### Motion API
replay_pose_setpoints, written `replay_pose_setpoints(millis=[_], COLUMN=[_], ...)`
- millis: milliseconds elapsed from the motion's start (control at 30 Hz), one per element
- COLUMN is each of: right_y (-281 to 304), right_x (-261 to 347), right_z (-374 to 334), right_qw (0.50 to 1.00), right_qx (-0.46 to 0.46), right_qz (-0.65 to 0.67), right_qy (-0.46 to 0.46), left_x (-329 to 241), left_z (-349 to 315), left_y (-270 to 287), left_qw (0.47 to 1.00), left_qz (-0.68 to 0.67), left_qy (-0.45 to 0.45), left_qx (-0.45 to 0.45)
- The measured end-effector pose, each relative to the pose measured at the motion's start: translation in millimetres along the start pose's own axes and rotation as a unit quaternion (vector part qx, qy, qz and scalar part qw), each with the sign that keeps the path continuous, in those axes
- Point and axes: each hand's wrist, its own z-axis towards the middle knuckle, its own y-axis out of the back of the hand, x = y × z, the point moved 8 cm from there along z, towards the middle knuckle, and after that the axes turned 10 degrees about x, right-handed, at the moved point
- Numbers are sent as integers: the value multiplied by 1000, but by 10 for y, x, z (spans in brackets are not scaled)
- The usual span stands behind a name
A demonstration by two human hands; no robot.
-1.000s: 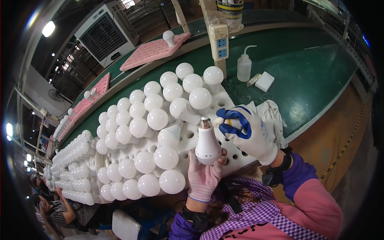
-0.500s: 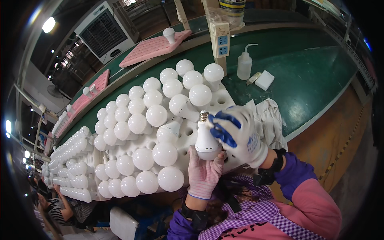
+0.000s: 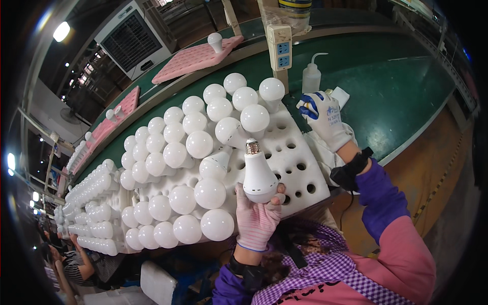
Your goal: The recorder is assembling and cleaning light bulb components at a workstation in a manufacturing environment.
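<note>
My left hand (image 3: pixel 258 216), in a pink knit glove, grips a white light bulb (image 3: pixel 258 175) by its dome, the metal screw base pointing up. It hovers over a white foam tray (image 3: pixel 297 162) full of round holes, with several bulbs standing in it. My right hand (image 3: pixel 325 119), in a white glove with blue fingertips, is stretched to the tray's far right edge by a small white block (image 3: pixel 341 95) and a squeeze bottle (image 3: pixel 311 77). Whether it holds anything I cannot tell.
A green worktop (image 3: pixel 401 91) runs behind the tray. A white power strip (image 3: pixel 282 47) hangs on a post. Pink foam trays (image 3: pixel 195 57) lie at the back, one with a bulb. More bulb rows (image 3: pixel 86 203) stretch left. Another person (image 3: pixel 71 264) sits at lower left.
My right hand has let go of the bulb's base and moved up and right toward the bottle. The left hand still holds the bulb, slightly lower.
</note>
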Motion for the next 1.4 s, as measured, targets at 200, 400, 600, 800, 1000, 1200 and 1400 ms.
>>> replay_pose_setpoints(millis=[200, 400, 600, 800, 1000, 1200, 1400], right_y=[-283, 184, 41, 286, -52, 1, -80], right_x=[-193, 202, -254, 179, 774, 946, 990], right_z=[-198, -886, -1262, -1125, -1131, -1103, -1139], right_qw=[980, 960, 957, 804, 707, 746, 725], right_qx=[97, 229, 276, 188, 244, 207, 195], right_qz=[-174, -133, 9, 510, 637, 599, 617], right_qy=[19, 92, -86, -242, -189, -206, -236], left_x=[-92, -172, -134, -89, 177, 75, 51], left_z=[-37, -28, -12, -14, 67, 3, -102], left_y=[62, 198, 150, 169, 54, -60, -192], left_qw=[995, 979, 963, 937, 912, 829, 529], left_qz=[66, 185, 252, 340, 407, 553, 819], left_qy=[-32, -51, -54, -37, -34, -80, -220], left_qx=[-61, -67, -81, -64, -49, -14, 40])
